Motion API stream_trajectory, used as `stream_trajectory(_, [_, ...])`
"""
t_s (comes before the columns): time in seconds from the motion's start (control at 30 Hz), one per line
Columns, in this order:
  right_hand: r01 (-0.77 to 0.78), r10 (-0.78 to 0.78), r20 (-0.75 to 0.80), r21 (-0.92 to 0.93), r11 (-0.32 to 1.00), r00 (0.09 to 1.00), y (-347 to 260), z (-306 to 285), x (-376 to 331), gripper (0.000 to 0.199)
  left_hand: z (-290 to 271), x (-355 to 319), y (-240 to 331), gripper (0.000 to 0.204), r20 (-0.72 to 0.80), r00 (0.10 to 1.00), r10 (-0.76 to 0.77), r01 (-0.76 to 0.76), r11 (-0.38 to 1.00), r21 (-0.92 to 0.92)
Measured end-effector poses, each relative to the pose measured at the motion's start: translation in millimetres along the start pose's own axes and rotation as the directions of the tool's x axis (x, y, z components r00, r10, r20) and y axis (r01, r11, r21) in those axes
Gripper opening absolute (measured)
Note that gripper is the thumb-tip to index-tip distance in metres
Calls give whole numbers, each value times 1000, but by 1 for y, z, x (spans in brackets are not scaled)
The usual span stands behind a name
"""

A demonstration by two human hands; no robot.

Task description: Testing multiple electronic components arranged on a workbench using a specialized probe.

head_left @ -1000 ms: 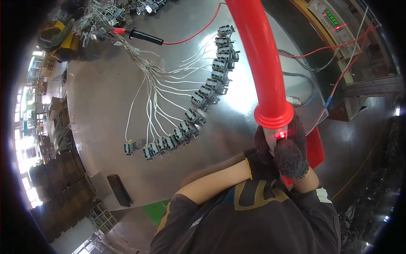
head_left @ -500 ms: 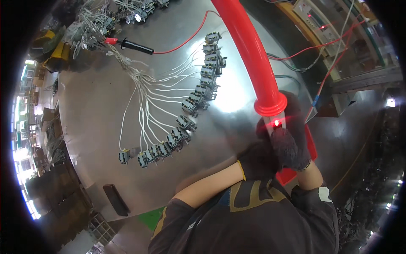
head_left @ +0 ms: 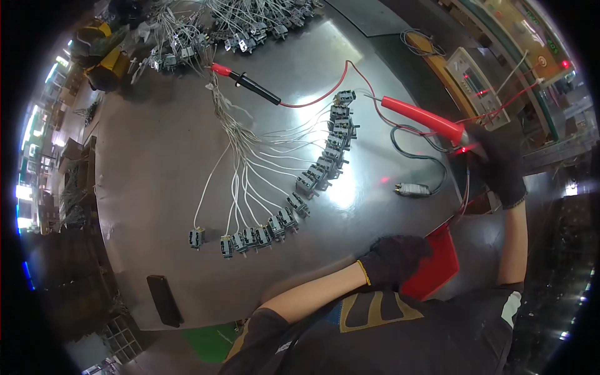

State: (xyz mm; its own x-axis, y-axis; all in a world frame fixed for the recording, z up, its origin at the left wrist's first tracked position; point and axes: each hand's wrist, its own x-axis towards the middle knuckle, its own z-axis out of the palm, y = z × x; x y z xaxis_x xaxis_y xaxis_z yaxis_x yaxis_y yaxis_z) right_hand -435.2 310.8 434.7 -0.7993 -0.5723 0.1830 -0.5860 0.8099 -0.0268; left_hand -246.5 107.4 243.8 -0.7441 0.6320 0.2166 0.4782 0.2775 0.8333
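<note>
My right hand (head_left: 497, 159), in a dark glove, is closed around the handle of a red test probe (head_left: 422, 117) with a lit red lamp. The probe's thin metal tip points left, close to the far end of a curved row of small grey connectors (head_left: 323, 172); whether it touches one I cannot tell. White wires (head_left: 240, 140) run from the connectors to one bundle. A black-and-red test clip (head_left: 253, 87) sits by the bundle's far end. My left hand (head_left: 397, 257), also gloved, rests at the near table edge beside a red bin (head_left: 442, 262); its fingers are too dark to read.
Heaps of wired connectors (head_left: 250, 31) lie at the back of the metal table (head_left: 144, 169). A dark flat block (head_left: 164, 301) is near left. At right are a cable with a pale plug (head_left: 412, 189) and a bench instrument (head_left: 472, 81). Yellow-black objects (head_left: 106, 69) stand far left.
The red probe has come down from close before the camera to the tabletop, its tip now near the connector row. My right hand moved right with it, away from my left hand.
</note>
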Motion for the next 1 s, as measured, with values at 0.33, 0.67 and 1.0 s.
stream_trajectory(0.33, [105, -106, -88, -16, 994, 990, 7, 45, 34, 66, -13, 1, 9, 45, -18, 998, 64, -63, 997, 50])
stream_trajectory(0.67, [103, -104, -114, -9, 995, 988, 1, 52, 39, 64, -9, 4, 6, 39, -40, 992, 121, -118, 990, 71])
stream_trajectory(1.0, [118, -124, -90, -68, 991, 988, 1, 52, 39, 64, -8, 2, 5, 37, -15, 995, 103, -101, 990, 97])
